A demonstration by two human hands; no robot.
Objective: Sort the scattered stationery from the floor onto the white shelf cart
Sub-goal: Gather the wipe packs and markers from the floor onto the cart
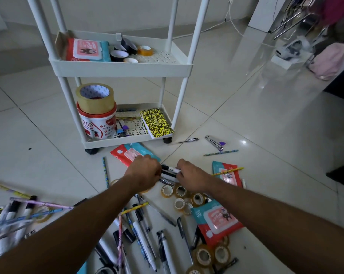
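Pens and markers [145, 240], tape rolls [180, 203] and a wipes pack [216, 220] litter the tiled floor [266, 135] nearest; beyond, the left hand [145, 171] and right hand [190, 175] curl round a bundle of markers [170, 172] between them; farther stands the white shelf cart [121, 69], holding tapes, a notebook and a tub.

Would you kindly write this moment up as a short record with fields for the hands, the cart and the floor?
left hand: grips one end of a bundle of markers
right hand: grips the other end
cart middle shelf: wipes pack, tape rolls
cart bottom shelf: white tub with brown tape roll on top, yellow notebook
floor: pens, small tape rolls, wipes packs
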